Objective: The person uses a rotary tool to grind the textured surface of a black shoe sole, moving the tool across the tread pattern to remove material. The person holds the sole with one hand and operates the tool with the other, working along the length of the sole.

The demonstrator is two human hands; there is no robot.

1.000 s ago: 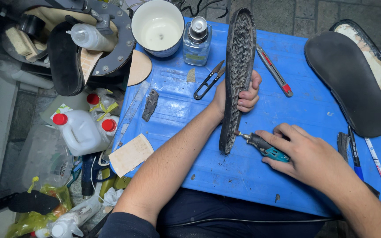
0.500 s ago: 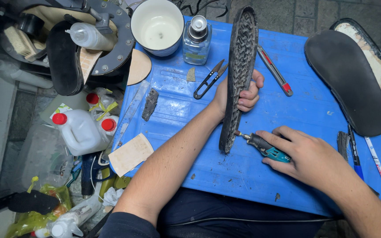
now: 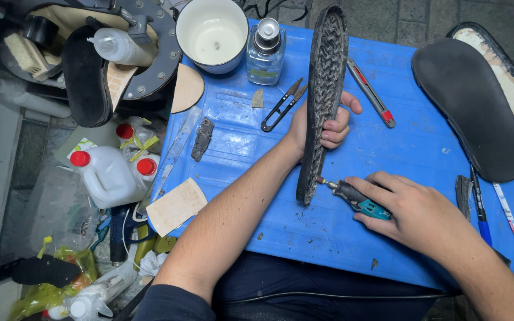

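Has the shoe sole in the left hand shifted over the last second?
No. The shoe sole stands on edge in the left hand, its tip at the same spot beside the glass bottle; the right hand keeps the rotary tool against it.

Black snips (image 3: 282,105), glass bottle (image 3: 266,45) and white bowl (image 3: 212,34) on blue board (image 3: 257,148).

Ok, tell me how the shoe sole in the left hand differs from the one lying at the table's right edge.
The held sole stands on its edge, gripped by the left hand; the flat sole lies untouched. The held sole shows rough tread; the flat sole shows a smooth face. A rotary tool in the right hand meets only the held sole. Both are dark.
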